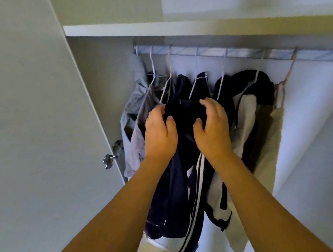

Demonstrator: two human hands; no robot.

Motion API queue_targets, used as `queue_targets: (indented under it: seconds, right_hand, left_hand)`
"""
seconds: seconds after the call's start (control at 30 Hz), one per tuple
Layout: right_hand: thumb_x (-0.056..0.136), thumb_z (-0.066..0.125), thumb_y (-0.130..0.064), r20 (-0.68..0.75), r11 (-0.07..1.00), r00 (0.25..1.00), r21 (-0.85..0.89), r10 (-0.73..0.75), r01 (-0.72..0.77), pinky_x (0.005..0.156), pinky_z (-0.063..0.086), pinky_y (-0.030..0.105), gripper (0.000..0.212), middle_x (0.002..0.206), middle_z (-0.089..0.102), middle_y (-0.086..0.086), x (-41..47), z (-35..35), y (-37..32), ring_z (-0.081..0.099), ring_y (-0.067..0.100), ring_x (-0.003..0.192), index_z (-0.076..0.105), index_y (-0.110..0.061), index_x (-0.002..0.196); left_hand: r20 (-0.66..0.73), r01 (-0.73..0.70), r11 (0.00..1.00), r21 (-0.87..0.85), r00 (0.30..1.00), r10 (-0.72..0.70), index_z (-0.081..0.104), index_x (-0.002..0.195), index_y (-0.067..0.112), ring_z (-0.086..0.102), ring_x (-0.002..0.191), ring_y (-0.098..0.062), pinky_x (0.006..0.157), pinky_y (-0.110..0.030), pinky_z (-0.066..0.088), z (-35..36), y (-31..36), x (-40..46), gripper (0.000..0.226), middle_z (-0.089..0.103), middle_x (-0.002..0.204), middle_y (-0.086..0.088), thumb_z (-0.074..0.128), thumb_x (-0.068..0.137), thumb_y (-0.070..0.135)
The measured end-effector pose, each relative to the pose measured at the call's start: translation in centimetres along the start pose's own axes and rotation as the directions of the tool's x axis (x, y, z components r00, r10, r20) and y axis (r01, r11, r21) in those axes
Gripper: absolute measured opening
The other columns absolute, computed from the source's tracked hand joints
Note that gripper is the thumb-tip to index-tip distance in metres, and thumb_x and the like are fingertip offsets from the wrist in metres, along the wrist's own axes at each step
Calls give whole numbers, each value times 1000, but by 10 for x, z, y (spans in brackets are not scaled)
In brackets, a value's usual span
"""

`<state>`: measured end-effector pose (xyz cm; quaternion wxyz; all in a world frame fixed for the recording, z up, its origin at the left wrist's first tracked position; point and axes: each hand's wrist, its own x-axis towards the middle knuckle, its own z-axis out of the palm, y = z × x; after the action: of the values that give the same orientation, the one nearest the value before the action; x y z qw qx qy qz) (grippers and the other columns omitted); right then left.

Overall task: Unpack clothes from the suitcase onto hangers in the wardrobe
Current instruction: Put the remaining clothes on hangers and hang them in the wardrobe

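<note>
Both of my hands reach into the open wardrobe. My left hand (159, 131) and my right hand (213, 128) each grip the top of a dark navy garment (185, 113) that hangs from a white hanger (195, 86) on the metal rail (242, 53). A navy piece with white stripes (193, 211) droops below my wrists. Left of it a grey garment (135, 116) hangs; to the right hang a dark and cream jacket (245, 105) and a beige garment (268, 127). The suitcase is out of view.
A white shelf (151, 28) runs just above the rail. The open wardrobe door (33, 119) stands at the left with a metal hinge fitting (109, 159) near its edge. The right part of the rail carries one thin hanger (288, 72).
</note>
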<state>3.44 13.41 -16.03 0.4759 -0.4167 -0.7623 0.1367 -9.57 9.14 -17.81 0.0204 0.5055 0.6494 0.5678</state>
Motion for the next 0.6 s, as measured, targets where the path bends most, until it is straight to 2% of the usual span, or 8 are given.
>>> queue_targets:
  seconds: [0.1, 0.23, 0.33, 0.43, 0.53, 0.6]
  right_hand:
    - [90, 52, -10, 67, 993, 993, 80, -98, 92, 112, 36, 45, 46, 143, 43, 7, -23, 43, -30, 39, 21, 134, 47, -11, 136]
    - [88, 47, -12, 212, 960, 948, 202, -237, 195, 110, 37, 48, 47, 144, 44, 8, -70, 95, -66, 40, 23, 134, 47, -9, 135]
    - [87, 49, -6, 338, 921, 874, 292, -350, 257, 111, 37, 42, 49, 144, 44, 8, -112, 131, -88, 39, 23, 134, 46, -8, 136]
    - [86, 49, -2, 441, 898, 797, 343, -413, 275, 111, 35, 34, 50, 142, 45, 9, -151, 158, -102, 40, 24, 132, 46, -6, 136]
    - [84, 48, -1, 529, 858, 685, 407, -500, 312, 109, 36, 36, 49, 138, 48, 12, -201, 184, -119, 44, 28, 127, 49, -2, 133]
    - [83, 50, 0, 590, 825, 581, 458, -560, 330, 108, 37, 37, 48, 136, 50, 13, -241, 199, -135, 46, 30, 124, 50, -1, 131]
  left_hand:
    - [-69, 90, 991, 97, 994, -84, 45, 130, 16, 51, 116, -19, 98, -38, 44, -48, -38, -24, 36, 54, 123, -1, 36, 99, 32]
    - [-128, 221, 964, 151, 971, -202, 49, 124, 13, 52, 107, -21, 91, -34, 42, -108, -82, -71, 27, 54, 111, 1, 40, 101, 22]
    - [-182, 363, 901, 238, 928, -326, 45, 131, 10, 51, 116, -24, 99, -39, 42, -152, -112, -119, 36, 52, 125, -5, 35, 100, 28]
    - [-253, 483, 835, 264, 870, -423, 44, 134, 8, 49, 119, -26, 101, -40, 41, -189, -131, -162, 36, 50, 130, -8, 37, 102, 23]
    - [-308, 587, 742, 323, 807, -504, 43, 135, 10, 49, 120, -25, 98, -40, 41, -230, -139, -212, 37, 49, 134, -6, 36, 102, 26]
    - [-336, 656, 670, 347, 754, -565, 42, 136, 12, 48, 122, -24, 98, -38, 41, -258, -143, -253, 39, 47, 137, -5, 35, 103, 29]
